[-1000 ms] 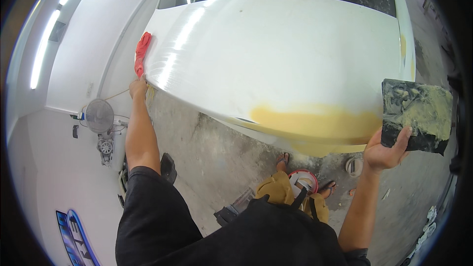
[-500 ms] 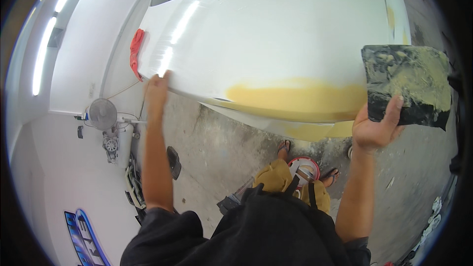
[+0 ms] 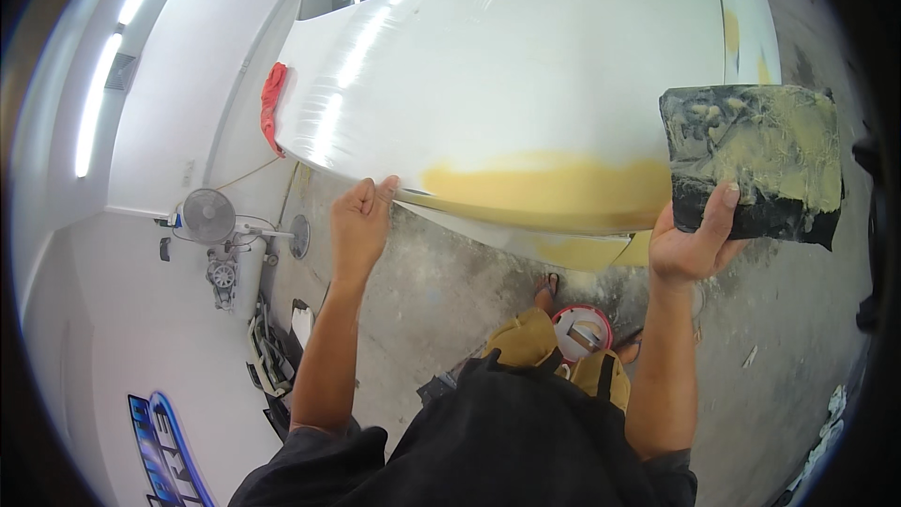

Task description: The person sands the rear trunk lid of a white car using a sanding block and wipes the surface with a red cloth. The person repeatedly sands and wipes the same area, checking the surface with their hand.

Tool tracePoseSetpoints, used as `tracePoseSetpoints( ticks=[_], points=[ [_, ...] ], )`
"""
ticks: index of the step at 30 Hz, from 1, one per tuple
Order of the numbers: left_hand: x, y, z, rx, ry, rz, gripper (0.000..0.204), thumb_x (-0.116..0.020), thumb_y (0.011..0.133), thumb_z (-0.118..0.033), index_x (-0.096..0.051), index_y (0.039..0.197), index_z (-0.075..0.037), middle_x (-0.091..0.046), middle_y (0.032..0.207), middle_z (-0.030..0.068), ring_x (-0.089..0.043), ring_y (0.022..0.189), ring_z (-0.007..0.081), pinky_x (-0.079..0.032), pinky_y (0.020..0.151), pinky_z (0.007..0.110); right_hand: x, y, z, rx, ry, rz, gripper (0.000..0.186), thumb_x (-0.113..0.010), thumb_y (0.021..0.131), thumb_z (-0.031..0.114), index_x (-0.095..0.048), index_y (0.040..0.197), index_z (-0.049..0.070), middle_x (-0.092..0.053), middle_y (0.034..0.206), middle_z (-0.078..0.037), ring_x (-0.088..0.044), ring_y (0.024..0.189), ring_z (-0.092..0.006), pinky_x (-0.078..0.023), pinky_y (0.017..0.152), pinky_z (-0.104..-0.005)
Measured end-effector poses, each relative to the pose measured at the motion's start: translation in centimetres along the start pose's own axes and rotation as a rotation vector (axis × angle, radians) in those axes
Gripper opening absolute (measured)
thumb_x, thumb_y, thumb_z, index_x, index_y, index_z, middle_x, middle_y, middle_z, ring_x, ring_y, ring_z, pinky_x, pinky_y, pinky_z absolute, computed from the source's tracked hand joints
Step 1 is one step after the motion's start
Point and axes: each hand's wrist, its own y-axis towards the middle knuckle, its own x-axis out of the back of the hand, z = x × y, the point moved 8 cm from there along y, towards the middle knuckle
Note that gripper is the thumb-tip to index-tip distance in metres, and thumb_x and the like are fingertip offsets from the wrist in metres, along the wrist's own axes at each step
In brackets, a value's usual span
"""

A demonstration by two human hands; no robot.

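My right hand [image 3: 693,249] grips the lower edge of a black rectangular board [image 3: 755,160], thumb on top. Its face is smeared with yellowish-grey putty. The board is raised over the right end of a white car panel [image 3: 526,75], covering part of it. My left hand [image 3: 361,221] is closed, its fingers curled and one digit reaching to the panel's near edge. Whatever the curled fingers may hold is hidden. Just right of that hand, a yellow-tan band of filler [image 3: 554,192] runs along the panel's near edge, with a small dark slot at its left end.
A red cloth [image 3: 272,108] hangs over the panel's left edge. A fan [image 3: 208,216] and several machine parts stand on the left by the white wall. Below the car, a round red-rimmed container [image 3: 583,330] sits on the concrete floor [image 3: 432,282] between my feet.
My left hand has moved right along the panel's near edge, from close to the red cloth to the filler's left end. The board in my right hand has shifted slightly left.
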Motion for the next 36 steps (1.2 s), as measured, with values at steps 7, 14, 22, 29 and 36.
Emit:
tracePoseSetpoints(
  ticks=[7,14,22,29,36],
  points=[
    [5.6,10.8,3.8,-0.016,0.188,-0.182,0.051,-0.046,0.107,-0.045,-0.055,0.132,-0.001,-0.055,0.132,0.0185,-0.051,0.123,0.0267,-0.04,0.104,0.039,-0.3,0.1,0.2,0.026,-0.025,0.041,0.03,-0.066,0.099,0.012,-0.053,0.126,0.009,-0.06,0.115,-0.004,-0.058,0.099,-0.0098,-0.055,0.089,-0.0312],
    [0.7,13.4,4.9,0.279,0.46,-0.027,0.087,-0.034,0.103,-0.06,-0.024,0.158,0.007,-0.019,0.167,0.0277,-0.016,0.155,0.0442,-0.013,0.125,0.055,-0.4,0.0,0.1,0.039,-0.045,0.084,0.03,-0.063,0.101,0.01,-0.05,0.128,0.006,-0.059,0.114,-0.005,-0.057,0.097,-0.0097,-0.054,0.088,-0.0298],
    [-4.3,1.2,-6.4,0.13,0.353,-0.001,0.081,-0.036,0.106,-0.051,-0.02,0.159,0.008,-0.017,0.168,0.0263,-0.011,0.156,0.0433,-0.009,0.126,0.055,-0.9,-0.2,0.1,0.036,0.039,0.16,0.024,-0.061,0.101,0.01,-0.052,0.121,0.001,-0.059,0.107,-0.003,-0.054,0.091,-0.0086,-0.05,0.083,-0.0234],
    [-8.2,-7.9,-15.9,-0.225,0.271,0.195,0.071,-0.033,0.109,-0.042,-0.019,0.161,0.003,-0.016,0.168,0.025,-0.008,0.157,0.0423,-0.006,0.125,0.057,-0.8,-0.5,-0.6,-0.031,0.085,0.181,0.03,-0.063,0.101,0.012,-0.049,0.127,0.006,-0.058,0.111,-0.002,-0.054,0.097,-0.0087,-0.051,0.088,-0.0272],
    [-6.8,-7.1,-15.2,-0.242,0.299,0.235,0.069,-0.034,0.109,-0.042,-0.021,0.161,0.0,-0.019,0.168,0.0213,-0.013,0.157,0.0389,-0.005,0.124,0.06,0.3,-0.4,-1.1,0.006,0.073,0.14,0.041,-0.06,0.103,0.011,-0.042,0.138,-0.001,-0.054,0.129,-0.01,-0.055,0.111,-0.0128,-0.055,0.092,-0.0329]
  ],
)
